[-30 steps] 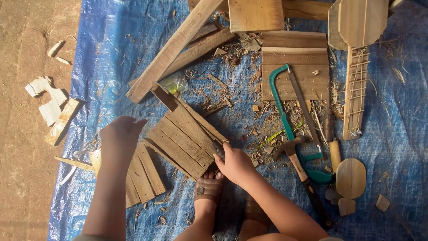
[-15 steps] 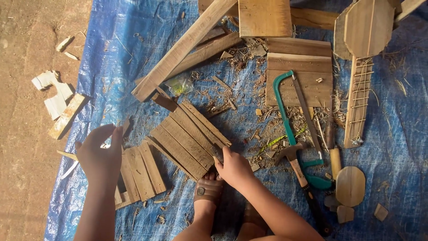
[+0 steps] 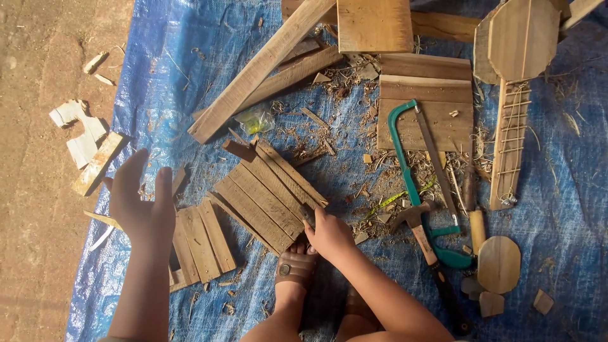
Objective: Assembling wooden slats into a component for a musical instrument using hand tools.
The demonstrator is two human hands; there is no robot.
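Lifted up now, the left hand (image 3: 142, 206) has come off the wood and hangs in the air with its fingers spread wide, holding nothing; a moment ago it was lower, down near the little slats (image 3: 199, 237). It floats just above those short slats, which lie side by side on the blue tarp (image 3: 158, 76). The right hand (image 3: 326, 233) has stayed put, closed around a small dark thing at the near edge of the slat panel (image 3: 269, 193); I cannot tell what the thing is. That panel is a row of thin boards joined edge to edge, lying tilted, with one corner close to a sandaled foot (image 3: 296, 269), maybe so the foot can keep it from sliding. A hammer (image 3: 421, 237) and a green hacksaw (image 3: 418, 183) rest just to the right, near enough to grab. Long planks (image 3: 266, 66) sit farther up, out of the way, and wood chips lie all about.
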